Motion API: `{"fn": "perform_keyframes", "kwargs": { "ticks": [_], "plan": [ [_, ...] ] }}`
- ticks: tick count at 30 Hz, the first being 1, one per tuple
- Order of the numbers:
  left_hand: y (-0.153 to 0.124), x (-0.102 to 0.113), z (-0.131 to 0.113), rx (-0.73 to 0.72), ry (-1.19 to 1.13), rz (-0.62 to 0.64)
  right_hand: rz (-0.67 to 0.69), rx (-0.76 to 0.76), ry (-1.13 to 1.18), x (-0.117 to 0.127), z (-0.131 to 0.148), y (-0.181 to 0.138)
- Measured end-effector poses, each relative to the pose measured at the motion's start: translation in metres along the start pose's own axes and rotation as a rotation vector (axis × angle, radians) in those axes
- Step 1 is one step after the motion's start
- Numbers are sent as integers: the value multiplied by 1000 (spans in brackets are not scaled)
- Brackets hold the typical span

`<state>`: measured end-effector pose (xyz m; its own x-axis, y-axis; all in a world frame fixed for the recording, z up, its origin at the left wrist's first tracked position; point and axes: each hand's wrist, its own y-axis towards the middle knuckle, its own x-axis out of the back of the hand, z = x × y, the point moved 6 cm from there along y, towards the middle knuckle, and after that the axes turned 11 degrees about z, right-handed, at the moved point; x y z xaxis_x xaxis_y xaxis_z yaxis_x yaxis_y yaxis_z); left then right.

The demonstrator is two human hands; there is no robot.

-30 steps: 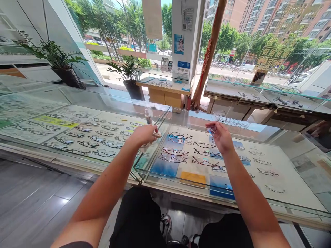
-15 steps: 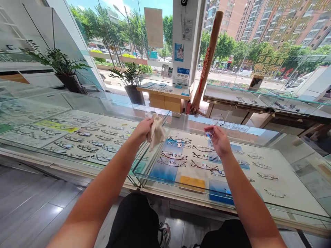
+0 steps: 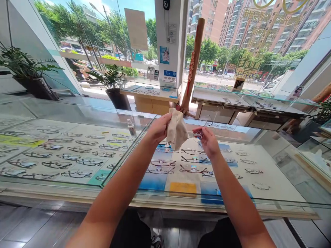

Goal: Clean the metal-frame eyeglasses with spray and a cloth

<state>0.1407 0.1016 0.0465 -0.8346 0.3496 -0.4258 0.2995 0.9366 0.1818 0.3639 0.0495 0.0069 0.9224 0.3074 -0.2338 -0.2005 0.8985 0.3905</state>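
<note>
My left hand (image 3: pixel 160 128) is closed on a beige cloth (image 3: pixel 177 131), which hangs crumpled from the fingers above the glass counter. To its right, my right hand (image 3: pixel 209 139) pinches a pair of thin-rimmed eyeglasses (image 3: pixel 198 136); their fine frame partly blends with the display behind. A gap separates the cloth from the eyeglasses. Beyond my left wrist, a small spray bottle (image 3: pixel 131 127) stands on the counter top. Several rows of spectacle frames (image 3: pixel 193 168) lie under the glass below both hands.
The glass display counter (image 3: pixel 181 195) runs across in front of me, with a yellow cloth (image 3: pixel 183 188) inside. Potted plants (image 3: pixel 117 98) stand beyond it. A wooden post (image 3: pixel 192 65) leans by the window, and a second display case (image 3: pixel 219 98) stands behind at right.
My left hand has carried the beige cloth rightward, nearer the eyeglasses. The view has turned slightly right, and the spray bottle now shows. My right hand still holds the eyeglasses.
</note>
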Motion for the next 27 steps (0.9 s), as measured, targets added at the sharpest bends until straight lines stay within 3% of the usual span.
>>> {"fn": "perform_keyframes", "kwargs": {
  "ticks": [7, 12, 21, 27],
  "plan": [
    [-4, -14, 25, -48, 63, 102, 120, 9, -1, -11, 10, -3],
    [-16, -22, 28, -58, 112, 199, 248, -27, -25, -22, 12, -7],
    [-22, -27, 30, -44, 132, 249, 400, -36, -82, -31, 6, -9],
    [-22, -28, 28, -77, 60, 299, 417, -70, -90, -32, 0, -9]
  ]
}}
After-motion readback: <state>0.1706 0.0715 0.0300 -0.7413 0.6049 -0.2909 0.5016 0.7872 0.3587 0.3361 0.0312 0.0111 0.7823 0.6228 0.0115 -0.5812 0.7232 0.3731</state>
